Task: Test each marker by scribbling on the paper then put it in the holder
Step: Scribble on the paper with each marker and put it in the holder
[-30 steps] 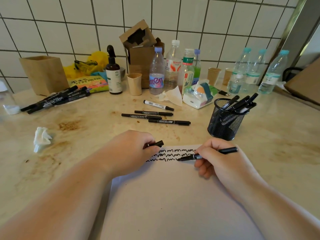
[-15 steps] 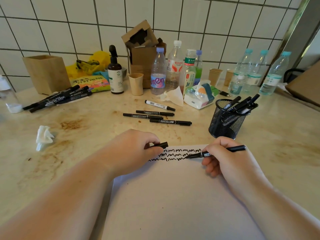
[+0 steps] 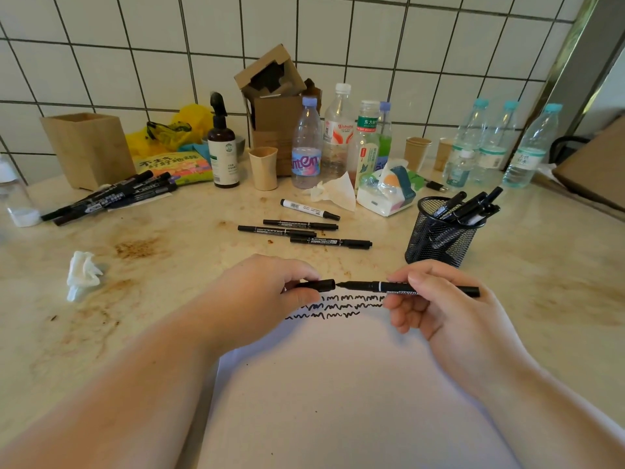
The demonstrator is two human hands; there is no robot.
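Marker is lifting off paper; right hand gripping it, left hand pinching cap, tip just short of cap. Keep both level, push straight til snug, then into holder.

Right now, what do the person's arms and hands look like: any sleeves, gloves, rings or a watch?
Both forearms are bare as far as the picture shows: no sleeves in view. The left hand and right hand wear no gloves, and no rings, watch or bracelet show. The nails look short and unpainted.
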